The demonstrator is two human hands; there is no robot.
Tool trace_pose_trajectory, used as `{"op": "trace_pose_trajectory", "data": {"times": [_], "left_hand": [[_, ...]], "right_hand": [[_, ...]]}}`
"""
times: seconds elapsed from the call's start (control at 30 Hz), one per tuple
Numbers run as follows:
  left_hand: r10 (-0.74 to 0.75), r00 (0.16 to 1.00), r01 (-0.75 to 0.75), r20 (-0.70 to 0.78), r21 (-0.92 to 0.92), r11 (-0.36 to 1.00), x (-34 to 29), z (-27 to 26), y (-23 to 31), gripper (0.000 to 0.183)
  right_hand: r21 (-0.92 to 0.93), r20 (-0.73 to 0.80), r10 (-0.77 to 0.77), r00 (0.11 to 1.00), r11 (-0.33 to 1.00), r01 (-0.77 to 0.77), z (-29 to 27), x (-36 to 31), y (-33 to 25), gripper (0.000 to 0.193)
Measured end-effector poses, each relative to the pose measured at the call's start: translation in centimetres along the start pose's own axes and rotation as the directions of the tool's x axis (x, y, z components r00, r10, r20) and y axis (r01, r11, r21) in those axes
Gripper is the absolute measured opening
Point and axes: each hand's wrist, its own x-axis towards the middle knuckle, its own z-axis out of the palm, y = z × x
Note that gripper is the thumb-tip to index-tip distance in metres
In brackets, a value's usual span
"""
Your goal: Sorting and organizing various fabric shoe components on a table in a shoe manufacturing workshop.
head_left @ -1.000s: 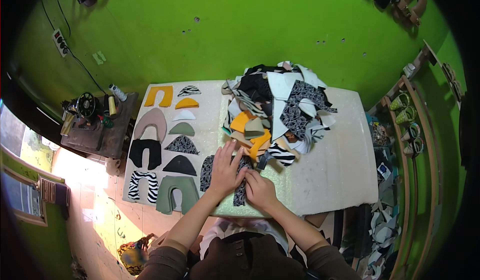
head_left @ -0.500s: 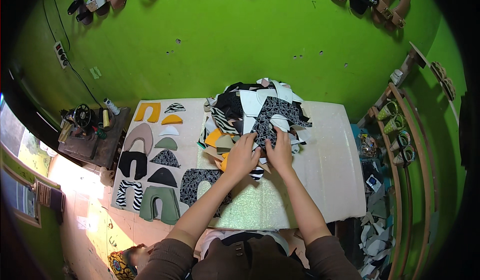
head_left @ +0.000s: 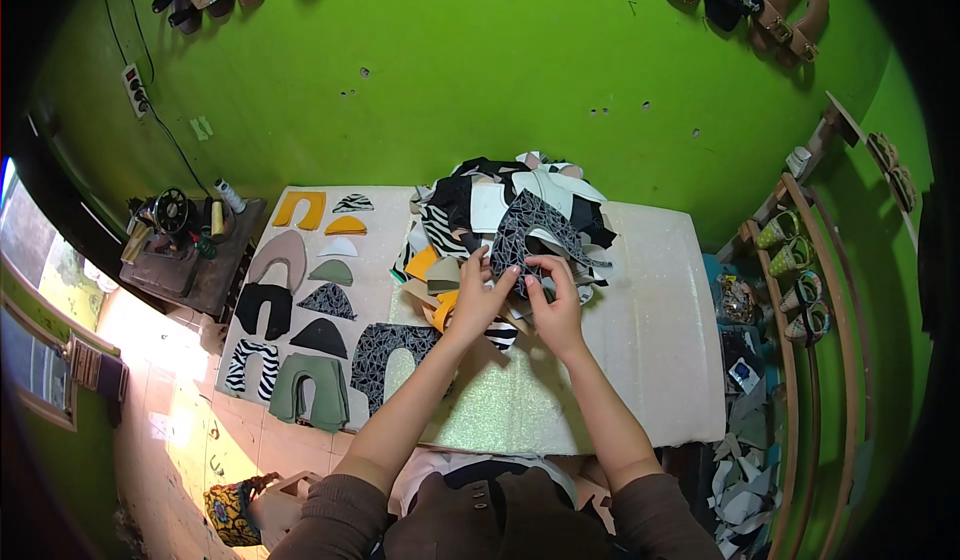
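Note:
Between my two hands is a U-shaped cut piece (head_left: 522, 225) of black material with a light web-like pattern. My left hand (head_left: 480, 298) pinches its near left edge between thumb and fingers. Closed on the near end of the same piece, my right hand (head_left: 556, 302) has its thumb and fingertips close to the left thumb. Behind and under the piece lies a heap of loose cut pieces (head_left: 487, 205) in white, black, zebra stripe, yellow and olive. A matching patterned U-shaped piece (head_left: 374, 352) lies flat left of my left forearm, partly hidden by it.
Sorted on the table's left are U-shaped pieces, including a green stack (head_left: 292, 385) and a zebra one (head_left: 238, 368), beside half-round pieces (head_left: 326, 302). A sewing machine (head_left: 170, 215) stands at left. Wooden racks (head_left: 815, 360) with sandals and scraps are at right.
My hands have drawn closer together at the near end of the patterned piece. The piece has tilted and folded somewhat, its right arm now curving over the heap. The view has shifted slightly.

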Motion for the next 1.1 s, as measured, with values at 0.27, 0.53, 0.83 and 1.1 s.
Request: {"op": "trace_pose_trajectory", "data": {"times": [0.27,0.53,0.83,1.1], "left_hand": [[-0.112,0.970,0.141,0.217,-0.123,0.982,-0.4,-4.3,4.6,0.031],[0.239,0.836,-0.394,0.494,0.238,0.888,-2.2,-8.4,7.0,0.023],[0.190,0.887,-0.370,0.420,0.401,0.838,-0.5,-13.8,7.1,0.028],[0.116,0.925,-0.310,0.362,0.544,0.780,0.2,-11.8,5.0,0.025]], "right_hand": [[-0.372,-0.002,-0.130,0.992,0.920,0.120,-1.4,0.3,0.0,0.023],[-0.569,0.298,-0.132,0.946,0.771,0.286,-0.6,3.6,-0.1,0.050],[-0.460,0.346,-0.122,0.930,0.842,0.281,4.4,4.0,-1.1,0.018],[-0.528,0.366,-0.163,0.916,0.775,0.348,6.4,2.1,-1.8,0.013]]}}
